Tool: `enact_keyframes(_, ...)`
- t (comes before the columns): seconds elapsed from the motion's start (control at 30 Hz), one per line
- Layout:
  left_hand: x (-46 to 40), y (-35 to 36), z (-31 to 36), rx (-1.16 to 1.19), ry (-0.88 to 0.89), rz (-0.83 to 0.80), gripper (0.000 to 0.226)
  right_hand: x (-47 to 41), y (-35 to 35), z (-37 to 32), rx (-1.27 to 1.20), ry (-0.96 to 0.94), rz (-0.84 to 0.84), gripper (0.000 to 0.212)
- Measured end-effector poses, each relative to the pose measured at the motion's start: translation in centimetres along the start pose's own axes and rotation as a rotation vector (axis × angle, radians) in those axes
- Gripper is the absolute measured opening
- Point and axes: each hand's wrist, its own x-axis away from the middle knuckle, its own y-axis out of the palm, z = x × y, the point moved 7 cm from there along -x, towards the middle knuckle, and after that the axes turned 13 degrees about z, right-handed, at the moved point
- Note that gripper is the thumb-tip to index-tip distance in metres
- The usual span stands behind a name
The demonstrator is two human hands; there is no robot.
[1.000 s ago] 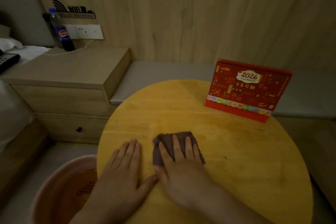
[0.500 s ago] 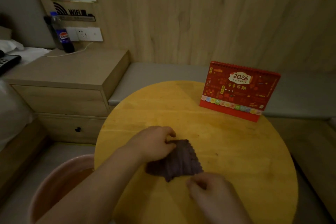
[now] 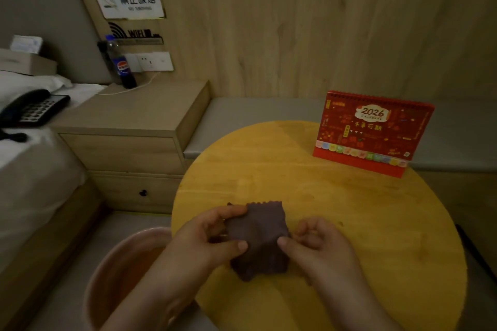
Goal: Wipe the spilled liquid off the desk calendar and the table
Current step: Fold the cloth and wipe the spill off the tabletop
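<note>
A dark purple cloth (image 3: 259, 239) is held up just above the round yellow wooden table (image 3: 349, 223), near its front left. My left hand (image 3: 204, 236) pinches the cloth's left edge between thumb and fingers. My right hand (image 3: 314, 244) pinches its right edge the same way. The red 2026 desk calendar (image 3: 371, 131) stands upright at the table's far right edge, well away from both hands. No liquid is clearly visible in this dim light.
A pink basin (image 3: 115, 271) sits on the floor left of the table. A wooden nightstand (image 3: 134, 126) holds a cola bottle (image 3: 121, 64). A black telephone (image 3: 29, 109) lies on the white bed at left. A grey bench (image 3: 255, 113) runs behind the table.
A second ago both hands lay flat, the right pressing the cloth on the table. Since then both hands took the cloth by its edges and lifted it off the surface.
</note>
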Motion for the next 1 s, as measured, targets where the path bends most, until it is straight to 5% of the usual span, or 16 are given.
enact_keyframes(0.17, 1.1, -1.1, 2.5, -0.392, 0.173, 0.013, 0.067, 1.1, 1.4, -2.5, 0.193, -0.283, -0.226, 0.076)
enact_keyframes(0.23, 1.4, -1.1, 3.2, -0.408, 0.192, -0.015, 0.068, 1.3, 1.5, -2.9, 0.295, -0.394, -0.223, 0.071)
enact_keyframes(0.4, 1.6, -1.1, 3.5, 0.092, 0.0, -0.079, 0.062, 1.9, 2.2, -4.1, 0.419, -0.619, -0.245, 0.054)
enact_keyframes(0.57, 1.3, -2.6, 4.4, -0.333, 0.161, 0.018, 0.043, 1.5, 2.7, -5.2, 0.402, -0.752, -0.148, 0.015)
enact_keyframes(0.7, 1.3, -2.4, 4.1, -0.441, 0.189, 0.009, 0.034, 0.4, 3.5, -4.4, 0.137, -0.471, -0.225, 0.005)
enact_keyframes(0.77, 0.8, -2.3, 4.5, -0.29, 0.225, 0.021, 0.021, 0.1, 4.3, -4.1, 0.038, -0.364, -0.274, 0.02)
enact_keyframes(0.87, -1.6, -2.7, 3.8, 0.124, 0.06, 0.082, 0.028, -1.3, 5.6, -3.7, 0.038, -0.256, -0.256, 0.008)
enact_keyframes(1.0, -5.4, -2.9, 2.9, 0.202, 0.016, 0.06, 0.024, -4.6, 7.8, -2.4, 0.017, -0.045, -0.233, 0.018)
